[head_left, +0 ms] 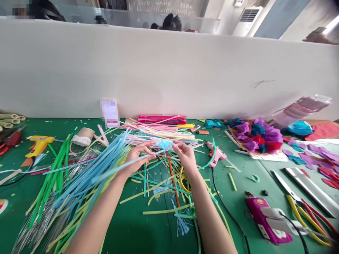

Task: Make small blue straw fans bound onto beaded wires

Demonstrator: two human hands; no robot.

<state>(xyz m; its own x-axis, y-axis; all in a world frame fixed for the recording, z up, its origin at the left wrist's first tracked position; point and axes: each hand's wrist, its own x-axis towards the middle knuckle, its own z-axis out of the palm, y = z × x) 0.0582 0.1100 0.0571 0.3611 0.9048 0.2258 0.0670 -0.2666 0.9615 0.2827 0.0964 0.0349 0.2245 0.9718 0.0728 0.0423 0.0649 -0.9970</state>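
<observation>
My left hand (136, 157) is closed around a long light-blue pipe cleaner (112, 173), whose free end trails toward the lower left. Between my hands is a small light-blue fan-shaped piece (163, 144), joined or held against that pipe cleaner; which one I cannot tell. The thumb and fingers of my right hand (185, 153) pinch the fan piece at its right edge. A thin wire (168, 197) hangs below it. Under my hands lie loose yellow-green and teal pipe cleaners (159, 183) and a blue tassel (182, 224).
Bundles of blue pipe cleaners (90, 173) and green ones (54, 176) lie left, near a yellow glue gun (39, 144) and twine spool (83, 136). On the right are a pink glue gun (217, 155), purple power strip (265, 218), scissors (293, 197) and petals (262, 134). A white partition (169, 70) stands behind.
</observation>
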